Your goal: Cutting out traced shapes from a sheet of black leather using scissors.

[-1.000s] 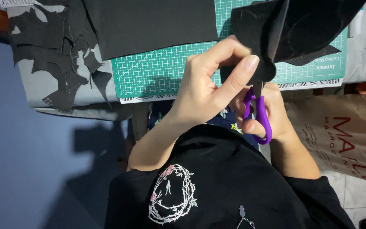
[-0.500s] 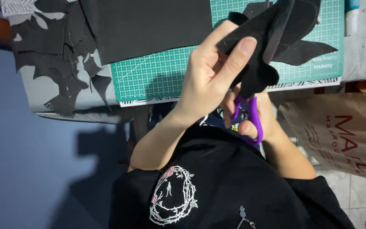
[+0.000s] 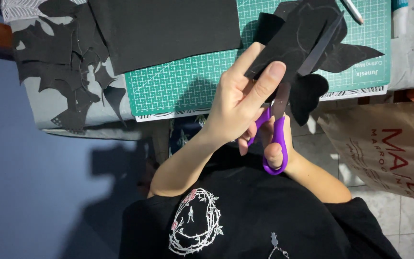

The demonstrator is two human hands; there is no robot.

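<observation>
My left hand (image 3: 239,103) grips a black cut-out piece of thin sheet (image 3: 299,41) between thumb and fingers, holding it above the near edge of a green cutting mat (image 3: 183,86). My right hand (image 3: 278,149), mostly hidden behind the left, holds purple-handled scissors (image 3: 279,136). The scissor blades (image 3: 319,45) run up across the black piece. A rounded lobe of the piece (image 3: 307,96) hangs below the blades.
A large black sheet (image 3: 168,29) lies on the mat's far left part. Several black offcuts (image 3: 68,72) lie on the grey table at the left. A pen (image 3: 353,10) and a tube (image 3: 399,17) sit at the mat's right. A brown paper bag (image 3: 389,148) stands on the floor.
Both hands have shifted slightly left and down with the black piece. The piece has turned, and the scissor blades now lie further across it.
</observation>
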